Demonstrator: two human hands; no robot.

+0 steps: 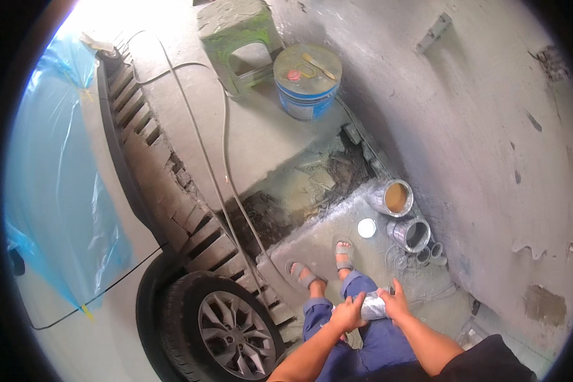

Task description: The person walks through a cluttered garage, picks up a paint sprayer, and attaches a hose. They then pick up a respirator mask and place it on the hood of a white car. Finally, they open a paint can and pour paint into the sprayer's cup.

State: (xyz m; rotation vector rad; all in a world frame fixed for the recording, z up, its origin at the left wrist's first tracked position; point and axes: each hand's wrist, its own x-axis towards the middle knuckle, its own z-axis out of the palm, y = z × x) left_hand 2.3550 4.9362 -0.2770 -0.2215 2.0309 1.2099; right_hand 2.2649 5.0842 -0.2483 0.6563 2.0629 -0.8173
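Observation:
Above my lap, both hands grip a shiny silver object [374, 306] that looks like a small metal can lying on its side. My left hand [347, 315] wraps its left end. On the right end is my right hand [395, 302], with one finger raised and a small dark part beside it. A pale, translucent piece [355, 339] shows below my left hand, partly hidden, so what it is I cannot tell. Past my feet, a round white lid or disc [366, 228] lies on the concrete floor.
An open tin with tan contents [396, 197], another open tin [416, 235] and small cups [423, 255] stand along the wall. A broken pit [305, 191], hoses [198, 129], slotted grating and a car wheel [236, 329] lie leftward. Beyond are a lidded bucket [308, 81] and a green stool [238, 45].

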